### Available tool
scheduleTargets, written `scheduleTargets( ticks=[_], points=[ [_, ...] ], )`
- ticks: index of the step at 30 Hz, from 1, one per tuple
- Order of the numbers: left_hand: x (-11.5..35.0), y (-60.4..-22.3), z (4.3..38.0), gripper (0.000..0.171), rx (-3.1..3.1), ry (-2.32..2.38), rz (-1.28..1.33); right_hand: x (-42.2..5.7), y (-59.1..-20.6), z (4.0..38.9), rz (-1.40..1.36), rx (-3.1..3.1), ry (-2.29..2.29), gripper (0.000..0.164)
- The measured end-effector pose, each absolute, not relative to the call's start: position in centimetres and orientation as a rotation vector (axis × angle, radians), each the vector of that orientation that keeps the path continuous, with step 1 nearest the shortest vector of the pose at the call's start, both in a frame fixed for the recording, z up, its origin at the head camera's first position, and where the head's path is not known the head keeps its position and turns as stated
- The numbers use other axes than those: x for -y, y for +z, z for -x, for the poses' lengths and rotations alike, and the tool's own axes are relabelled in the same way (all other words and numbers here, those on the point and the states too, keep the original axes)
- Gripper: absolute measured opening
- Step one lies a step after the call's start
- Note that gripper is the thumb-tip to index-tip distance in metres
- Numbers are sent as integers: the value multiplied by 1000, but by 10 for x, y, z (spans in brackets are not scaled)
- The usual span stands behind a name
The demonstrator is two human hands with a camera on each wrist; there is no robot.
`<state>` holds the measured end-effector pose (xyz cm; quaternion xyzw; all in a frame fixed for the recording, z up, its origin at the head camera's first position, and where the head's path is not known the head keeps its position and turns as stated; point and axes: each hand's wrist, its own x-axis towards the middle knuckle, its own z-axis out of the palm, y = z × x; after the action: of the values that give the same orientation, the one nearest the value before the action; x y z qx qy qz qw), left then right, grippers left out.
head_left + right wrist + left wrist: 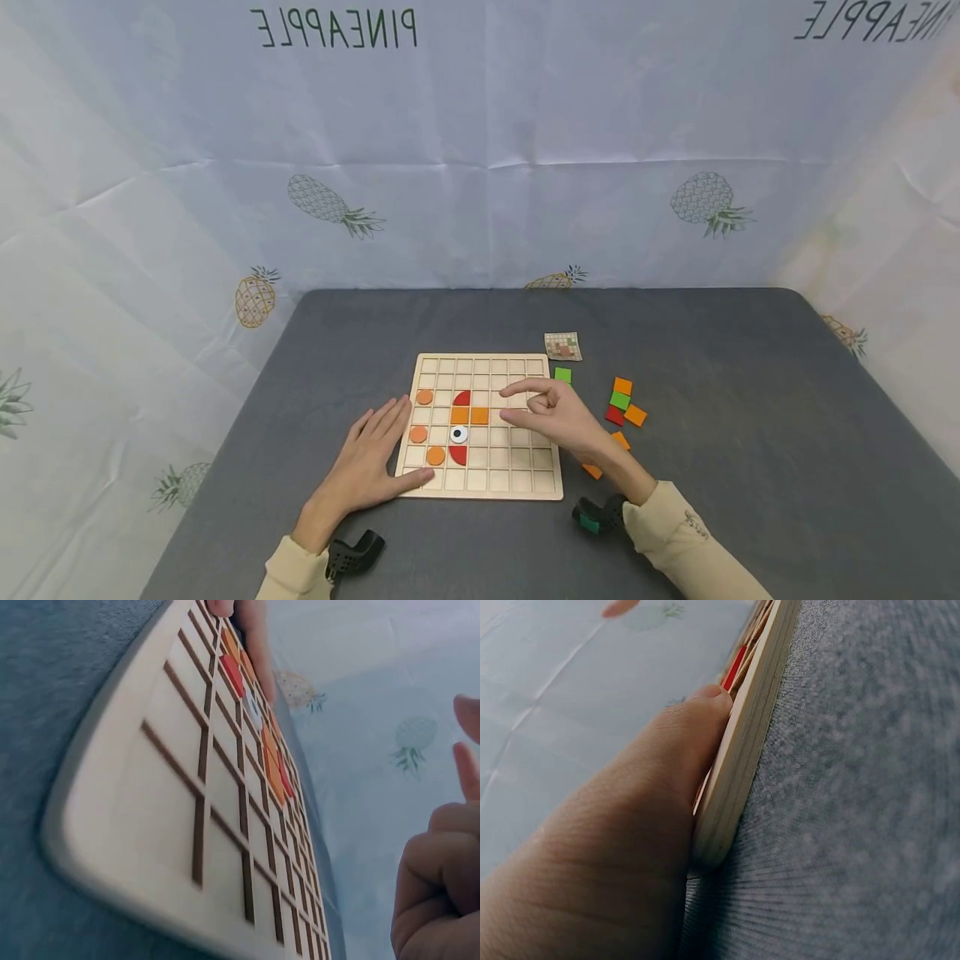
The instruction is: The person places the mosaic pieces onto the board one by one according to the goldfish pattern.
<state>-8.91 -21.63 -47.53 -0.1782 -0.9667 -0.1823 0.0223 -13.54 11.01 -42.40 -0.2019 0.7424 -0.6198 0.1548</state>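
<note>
A wooden grid board lies on the table. My left hand rests with straight fingers along its left side, the thumb on the near-left corner; in the left wrist view, the thumb touches the rim. On the grid sit several orange pieces, among them a disc and a square. Red quarter-round pieces lie above and below a white disc with a black dot. Over the board's right part hovers my right hand, index finger and thumb apart, other fingers curled, nothing visible between them.
Right of the board lie loose orange squares, a red square and green squares, partly behind the right forearm. A small printed grid card lies past the far-right corner. A pineapple-print cloth hangs behind the table.
</note>
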Motion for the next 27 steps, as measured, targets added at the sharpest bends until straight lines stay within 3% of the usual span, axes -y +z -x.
scheduleTargets(
  ticks=[8,13,22,27],
  points=[
    [217,-476,89,107,3003,-579,543,-149,-429,122,681,-1925,-1917,21],
    [218,-477,90,107,2998,-563,547,-174,-429,115,681,-1878,-1953,31],
    [219,-477,91,106,2993,-556,549,-204,-424,102,412,-2061,-1871,25],
    [219,-477,90,106,3002,-563,547,-212,-428,96,347,-2138,-1728,45]
  ],
)
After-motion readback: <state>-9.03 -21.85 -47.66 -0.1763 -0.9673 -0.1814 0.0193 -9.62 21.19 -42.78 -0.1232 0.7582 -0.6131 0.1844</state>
